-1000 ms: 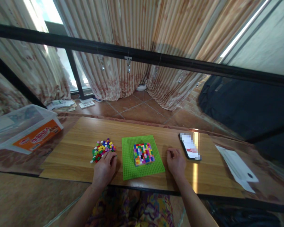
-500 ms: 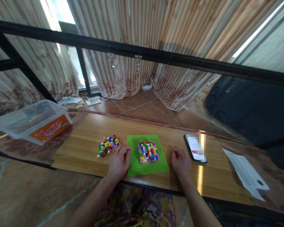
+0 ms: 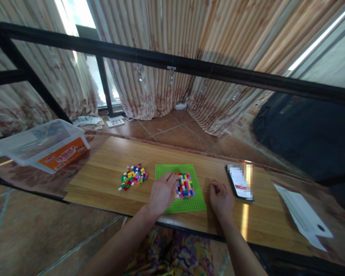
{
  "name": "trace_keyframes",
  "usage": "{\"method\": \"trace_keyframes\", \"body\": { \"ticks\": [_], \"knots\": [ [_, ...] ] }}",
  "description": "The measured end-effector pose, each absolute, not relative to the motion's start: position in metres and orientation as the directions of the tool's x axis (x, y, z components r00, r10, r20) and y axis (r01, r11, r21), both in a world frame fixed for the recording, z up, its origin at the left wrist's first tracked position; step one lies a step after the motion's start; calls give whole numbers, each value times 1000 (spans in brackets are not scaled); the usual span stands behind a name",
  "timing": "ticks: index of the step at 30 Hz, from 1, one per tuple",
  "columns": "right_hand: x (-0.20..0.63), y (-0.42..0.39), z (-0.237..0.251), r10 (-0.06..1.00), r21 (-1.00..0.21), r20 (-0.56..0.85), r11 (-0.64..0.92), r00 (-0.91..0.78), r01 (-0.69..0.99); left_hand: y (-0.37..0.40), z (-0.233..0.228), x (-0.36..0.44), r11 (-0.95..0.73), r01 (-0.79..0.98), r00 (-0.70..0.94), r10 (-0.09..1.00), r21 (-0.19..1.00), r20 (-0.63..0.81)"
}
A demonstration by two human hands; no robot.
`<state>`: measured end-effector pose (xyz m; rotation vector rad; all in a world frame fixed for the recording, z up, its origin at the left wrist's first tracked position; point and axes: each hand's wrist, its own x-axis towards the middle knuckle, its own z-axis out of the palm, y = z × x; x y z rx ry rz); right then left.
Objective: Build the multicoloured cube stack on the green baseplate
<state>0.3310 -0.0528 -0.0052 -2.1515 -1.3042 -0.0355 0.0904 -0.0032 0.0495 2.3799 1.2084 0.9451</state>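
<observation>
Since the picture a second earlier, the left hand [image 3: 162, 191] had left the loose bricks [image 3: 133, 176] and crossed onto the baseplate [image 3: 186, 205]. It was now at the left edge of the brick block [image 3: 185, 184], covering that side. Judged from this, a brick was probably being carried to the block for placing, though none was visible in the fingers. The brick pile lay as before, just left of the baseplate, apart from both hands.

Left hand: palm down, forearm angled in from lower left, fingers curled together toward the block; whether they pinched a brick could not be told. Right hand [image 3: 222, 198]: position unchanged, resting on the tabletop [image 3: 103, 180] just right of the baseplate, fingers loosely curled under, holding nothing visible.

The block stood in the middle of the baseplate, near the tabletop's front edge. A phone [image 3: 240, 182] lay right of the right hand, a paper [image 3: 303, 216] further right, and a clear box [image 3: 43, 147] at far left.
</observation>
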Motion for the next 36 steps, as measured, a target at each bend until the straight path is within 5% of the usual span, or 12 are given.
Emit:
{"method": "trace_keyframes", "body": {
  "ticks": [18, 36],
  "knots": [
    [330, -53, -3, 796, -482, 324, -327, 512, 813, -3, 33, 96, -565, 636, 327, 814, 526, 479],
    [330, -54, -4, 796, -463, 326, -337, 510, 820, -10, 38, 92, -611, 674, 442, 784, 415, 437]
  ]
}}
